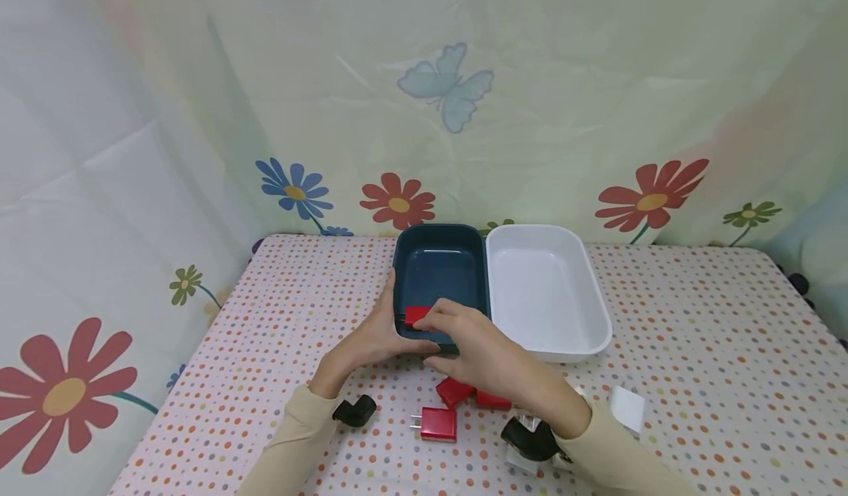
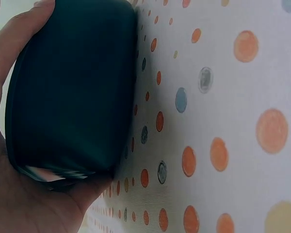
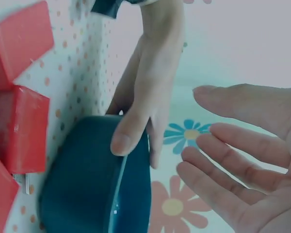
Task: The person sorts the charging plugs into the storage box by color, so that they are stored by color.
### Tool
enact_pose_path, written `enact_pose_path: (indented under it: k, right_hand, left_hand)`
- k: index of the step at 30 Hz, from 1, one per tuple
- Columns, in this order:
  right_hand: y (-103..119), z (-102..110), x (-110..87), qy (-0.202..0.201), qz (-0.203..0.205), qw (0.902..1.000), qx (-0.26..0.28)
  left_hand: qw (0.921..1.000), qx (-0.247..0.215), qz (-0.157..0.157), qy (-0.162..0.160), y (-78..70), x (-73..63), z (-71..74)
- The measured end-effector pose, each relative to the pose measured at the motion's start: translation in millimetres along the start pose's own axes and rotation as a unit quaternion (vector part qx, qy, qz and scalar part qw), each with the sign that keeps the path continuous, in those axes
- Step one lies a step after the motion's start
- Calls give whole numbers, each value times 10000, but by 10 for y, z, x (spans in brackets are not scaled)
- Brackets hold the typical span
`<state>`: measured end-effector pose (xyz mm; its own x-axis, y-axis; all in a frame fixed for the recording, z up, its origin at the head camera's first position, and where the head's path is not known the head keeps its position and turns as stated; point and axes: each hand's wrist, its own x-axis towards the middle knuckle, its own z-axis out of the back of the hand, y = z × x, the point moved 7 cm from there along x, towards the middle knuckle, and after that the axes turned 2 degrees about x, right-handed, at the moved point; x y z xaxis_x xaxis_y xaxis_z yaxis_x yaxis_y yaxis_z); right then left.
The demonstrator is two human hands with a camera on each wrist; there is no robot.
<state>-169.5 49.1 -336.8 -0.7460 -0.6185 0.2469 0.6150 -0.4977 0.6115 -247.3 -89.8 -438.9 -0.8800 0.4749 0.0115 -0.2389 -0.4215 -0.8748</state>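
My left hand [image 1: 387,327] grips the near-left corner of a dark teal tray [image 1: 486,260]. In the left wrist view the fingers and thumb spread along the walls of the tray [image 2: 77,87]. Over the tray's near end hovers my right hand [image 1: 473,341], its fingers overlapping a red charger plug [image 1: 416,314] that sits inside. The right wrist view shows that hand [image 3: 252,160] with thumb and fingers apart and nothing between them. Just in front of the tray lie more red charger plugs [image 1: 439,424], one with its metal prongs pointing left.
A white tray [image 1: 599,327] stands against the teal one on its right. White charger plugs [image 1: 627,409] lie on the dotted tablecloth [image 1: 278,297] at the near right, some partly hidden by the right forearm. A flowered curtain [image 1: 530,113] hangs behind the table.
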Motion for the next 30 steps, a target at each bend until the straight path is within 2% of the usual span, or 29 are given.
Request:
enact_pose_path:
  k: [2, 5, 7, 12, 17, 24, 30]
  right_hand:
    - [27, -40, -71, 106, -106, 9999, 63]
    - [18, -120, -164, 232, -336, 9990, 159]
    - [-5, -189, -220, 324, -462, 9979, 310]
    - [-65, -403, -352, 578, -537, 9954, 541]
    - [-79, -592, -443, 759, -537, 9952, 295]
    - [-167, -773, -512, 1011, -1006, 9896, 178]
    - [-302, -897, -568, 919, -769, 9928, 42]
  left_hand:
    - [9999, -41, 111, -28, 17, -13, 0]
    - [9987, 194, 463, -70, 73, -56, 3]
    - [9979, 304, 560, -76, 91, -67, 7]
    - [9982, 384, 441, -132, 82, -38, 7]
    - [9978, 414, 489, -196, 77, -32, 6]
    - [9979, 359, 492, -210, 51, -34, 2]
    - [9976, 393, 514, -233, 45, -35, 2]
